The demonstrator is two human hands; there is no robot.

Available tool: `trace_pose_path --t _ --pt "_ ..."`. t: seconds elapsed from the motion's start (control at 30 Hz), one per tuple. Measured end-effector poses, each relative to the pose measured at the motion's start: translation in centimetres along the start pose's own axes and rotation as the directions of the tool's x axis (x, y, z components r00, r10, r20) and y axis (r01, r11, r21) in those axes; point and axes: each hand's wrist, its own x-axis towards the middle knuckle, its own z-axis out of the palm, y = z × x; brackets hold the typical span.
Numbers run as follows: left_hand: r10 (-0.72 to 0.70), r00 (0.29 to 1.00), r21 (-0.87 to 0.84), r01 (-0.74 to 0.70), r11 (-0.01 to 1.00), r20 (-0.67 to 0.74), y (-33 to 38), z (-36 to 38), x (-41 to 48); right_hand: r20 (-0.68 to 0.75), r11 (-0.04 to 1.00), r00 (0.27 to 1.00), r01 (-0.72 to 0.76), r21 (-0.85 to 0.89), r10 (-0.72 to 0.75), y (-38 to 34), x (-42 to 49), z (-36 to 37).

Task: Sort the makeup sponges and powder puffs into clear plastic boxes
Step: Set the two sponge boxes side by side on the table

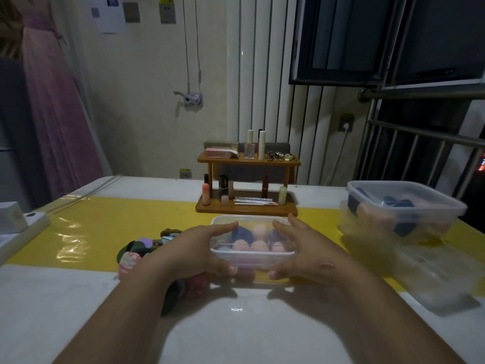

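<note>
1. A person sits at a white table [236, 337] that has a glossy yellow strip [118, 224] running left to right across its middle.
2. A small clear plastic box [252, 256] rests at the centre of the table, on the near edge of the yellow strip.
3. Inside it lie peach egg-shaped makeup sponges [259, 245] along the near side, with dark blue sponges [241, 232] behind them.
4. The left hand [199, 248] grips the left end of the box, with its fingers curled over the top and its thumb against the near wall.
5. The right hand [307, 248] grips the right end in the same way, with its fingers spread slightly over the top and its thumb low on the near wall.
6. A pile of loose powder puffs [141, 253] in green, purple, pink and dark tones lies just left of the box, partly hidden behind the left forearm.
7. A second clear plastic box [404, 206] stands far right, holding dark blue and peach pieces and stacked on other clear containers [367, 227].
8. A small two-tier wooden shelf [246, 160] with lipsticks and bottles stands just beyond the central box.
</note>
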Motion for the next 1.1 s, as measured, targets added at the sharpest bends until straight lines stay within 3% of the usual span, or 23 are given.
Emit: trace_pose_path --t 0.73,0.93,1.1 --pt "0.029 0.998 0.140 -0.020 0.990 -0.062 0.3 0.9 0.1 -0.119 1.000 0.993 -0.002 -0.007 0.001 -0.4 0.0 0.4" --pt "0.024 0.965 0.325 0.065 0.943 -0.262 0.4 0.8 0.4 -0.183 0.996 0.983 0.041 0.076 -0.027 0.4 0.1 0.7" --pt "0.042 0.956 0.120 -0.007 0.993 -0.290 -0.1 0.8 0.7 -0.295 0.991 0.955 0.005 0.133 0.035 0.0 0.3 1.3"
